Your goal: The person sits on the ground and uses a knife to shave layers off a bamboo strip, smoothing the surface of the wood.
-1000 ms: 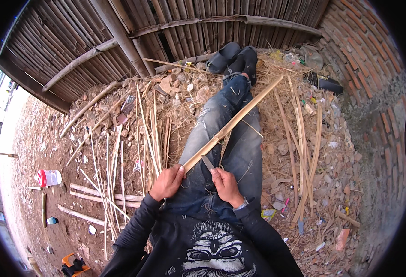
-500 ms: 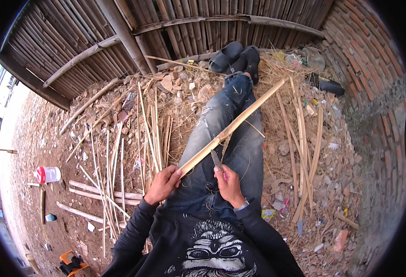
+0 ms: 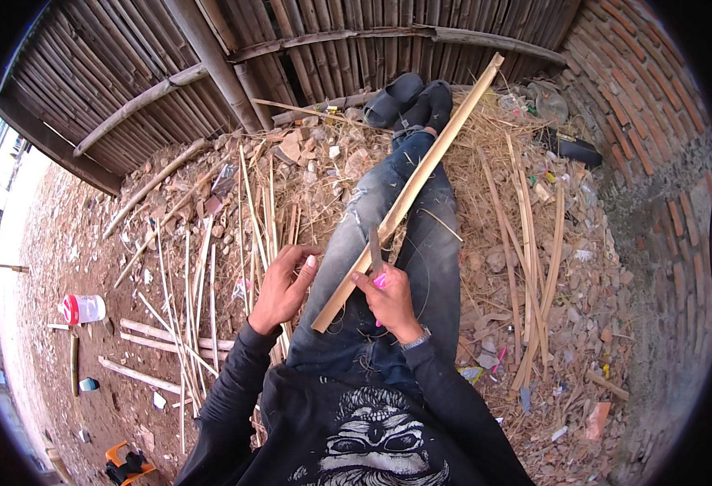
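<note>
Pale strip (image 3: 412, 189) against right fingers (image 3: 365, 283)

Left hand (image 3: 284, 287) has let go, fingers spread by the legs' (image 3: 346, 228) left edge! The strip (image 3: 422, 176) has swung steeper; right hand (image 3: 389, 301) has met it.

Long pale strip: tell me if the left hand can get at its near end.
Likely yes: the left hand looks open and empty, left of the pale strip near that end, with nothing visible between; the right hand, gripping the knife, sits mostly right.
</note>
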